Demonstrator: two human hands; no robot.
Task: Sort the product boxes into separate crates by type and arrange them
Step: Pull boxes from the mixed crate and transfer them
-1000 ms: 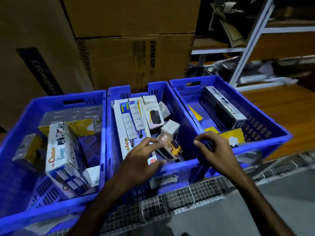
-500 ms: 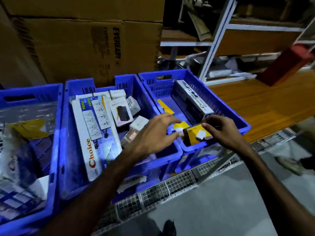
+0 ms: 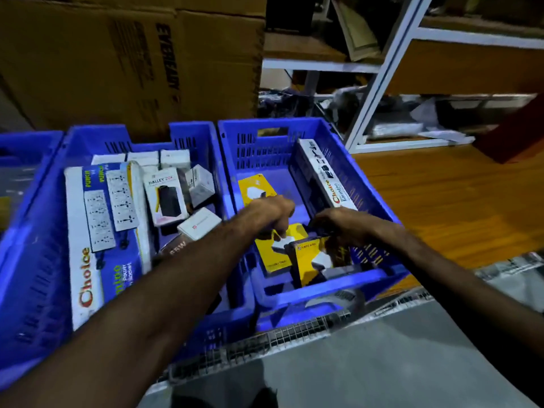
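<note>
Both hands reach into the right blue crate [image 3: 326,285]. My left hand [image 3: 269,213] curls its fingers down onto the far edge of a flat yellow box [image 3: 275,256]. Beside it, my right hand [image 3: 343,223] grips the top of a second yellow box [image 3: 312,262], which stands upright near the crate's front wall. A third yellow box [image 3: 255,188] lies flat further back. A long Choice box [image 3: 322,175] leans along this crate's right wall. The middle crate [image 3: 97,135] holds a Choice power-strip box [image 3: 88,245], a Halley 20K box [image 3: 164,198] and small white boxes [image 3: 200,223].
A third blue crate [image 3: 20,142] shows at the far left edge. Large Eveready cartons [image 3: 141,63] stand behind the crates. A white metal shelf rack [image 3: 379,81] rises at the back right, above a wooden surface [image 3: 441,195]. Wire mesh [image 3: 265,343] runs under the crates' front.
The view has swung to the right. My left hand crossed from the middle crate into the right one. The right hand has stood its yellow box upright.
</note>
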